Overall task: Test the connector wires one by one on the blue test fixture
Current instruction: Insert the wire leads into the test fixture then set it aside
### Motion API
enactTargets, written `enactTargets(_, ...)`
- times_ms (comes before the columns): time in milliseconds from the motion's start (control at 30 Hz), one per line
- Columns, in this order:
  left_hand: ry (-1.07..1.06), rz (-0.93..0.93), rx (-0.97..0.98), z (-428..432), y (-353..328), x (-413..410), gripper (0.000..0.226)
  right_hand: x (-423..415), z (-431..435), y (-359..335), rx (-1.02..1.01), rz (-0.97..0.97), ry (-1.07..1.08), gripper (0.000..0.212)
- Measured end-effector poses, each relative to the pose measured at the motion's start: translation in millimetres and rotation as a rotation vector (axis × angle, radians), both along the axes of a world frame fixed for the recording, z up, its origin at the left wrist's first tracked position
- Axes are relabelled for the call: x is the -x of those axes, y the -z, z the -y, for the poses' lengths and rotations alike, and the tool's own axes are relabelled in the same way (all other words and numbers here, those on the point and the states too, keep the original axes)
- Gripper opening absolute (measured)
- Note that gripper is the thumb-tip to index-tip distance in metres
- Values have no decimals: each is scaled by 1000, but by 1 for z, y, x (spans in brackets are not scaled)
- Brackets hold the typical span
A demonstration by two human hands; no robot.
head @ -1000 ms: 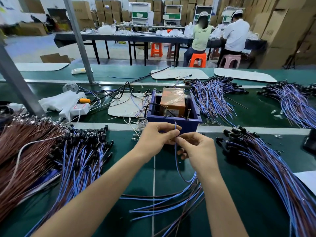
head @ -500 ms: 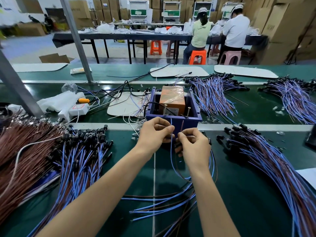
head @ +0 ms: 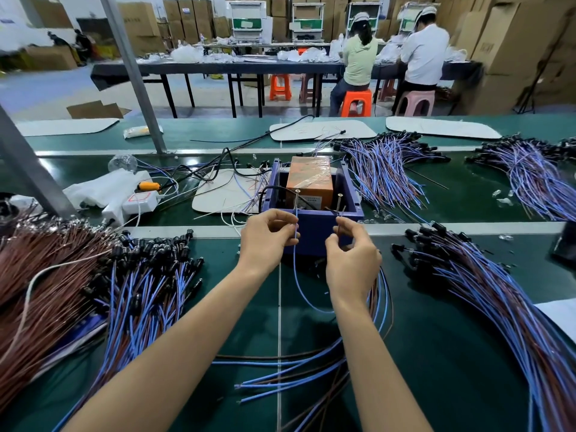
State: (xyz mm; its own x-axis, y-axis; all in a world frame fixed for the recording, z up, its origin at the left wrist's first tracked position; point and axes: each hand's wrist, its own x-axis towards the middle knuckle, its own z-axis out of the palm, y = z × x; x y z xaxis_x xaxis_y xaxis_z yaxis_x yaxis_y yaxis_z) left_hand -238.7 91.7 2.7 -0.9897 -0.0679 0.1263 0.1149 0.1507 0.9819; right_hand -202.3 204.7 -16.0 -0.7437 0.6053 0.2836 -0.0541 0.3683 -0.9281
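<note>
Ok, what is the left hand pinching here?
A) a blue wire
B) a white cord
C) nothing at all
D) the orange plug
A: the left hand pinches a blue wire whose end reaches up to the left metal pin on the blue box.

The test fixture (head: 314, 244) is coloured deep blue; the block (head: 310, 179) inside it, orange. The table (head: 436, 353) is covered in dark green. The connector wires (head: 383, 179) are sheathed light blue and brown, with black plugs (head: 149, 249).
</note>
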Motion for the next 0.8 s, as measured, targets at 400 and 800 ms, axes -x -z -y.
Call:
enactTargets(400, -30, -57, 84, 4, 11, 2, 23, -3, 9, 7, -32, -9, -78, 35)
enactTargets(800, -2, -40, 98, 5, 11, 0, 21, -4, 9, 6, -55, -19, -95, 35)
